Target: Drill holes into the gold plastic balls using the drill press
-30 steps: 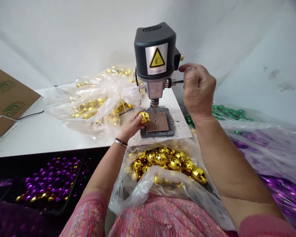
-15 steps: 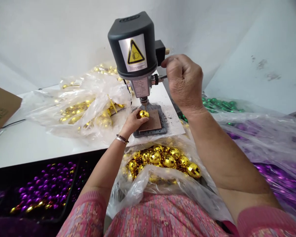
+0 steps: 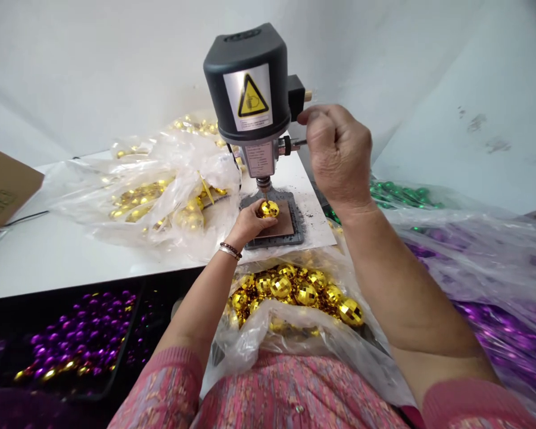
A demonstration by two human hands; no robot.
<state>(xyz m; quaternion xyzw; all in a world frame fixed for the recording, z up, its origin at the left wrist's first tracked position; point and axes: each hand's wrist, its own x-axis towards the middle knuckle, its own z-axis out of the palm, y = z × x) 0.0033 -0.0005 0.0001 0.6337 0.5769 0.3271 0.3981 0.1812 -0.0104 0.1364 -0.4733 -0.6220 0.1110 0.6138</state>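
Note:
A black and grey bench drill press (image 3: 248, 83) with a yellow warning label stands on the table. Its thin drill bit (image 3: 265, 194) points down at a shiny gold faceted ball (image 3: 270, 208); whether it touches the ball is hard to make out. My left hand (image 3: 249, 225), with bracelets at the wrist, pinches that ball over a brown board (image 3: 280, 220) on the machine's dark base (image 3: 298, 229). At the machine's right side, my right hand (image 3: 339, 152) is closed around the feed lever (image 3: 300, 142), whose end is hidden in the fist.
Below the table edge, a clear plastic bag (image 3: 245, 351) holds several gold balls (image 3: 306, 293). Another bag (image 3: 196, 161) of gold balls lies left. Purple beads (image 3: 80, 333) fill a black tray. Green balls (image 3: 397, 193) and bagged purple ones (image 3: 504, 339) are right. A cardboard box (image 3: 4, 185) stands far left.
My left hand and the gold ball have shifted slightly right in the picture, as has the drill press with the camera's small movement. Both hands keep their grip.

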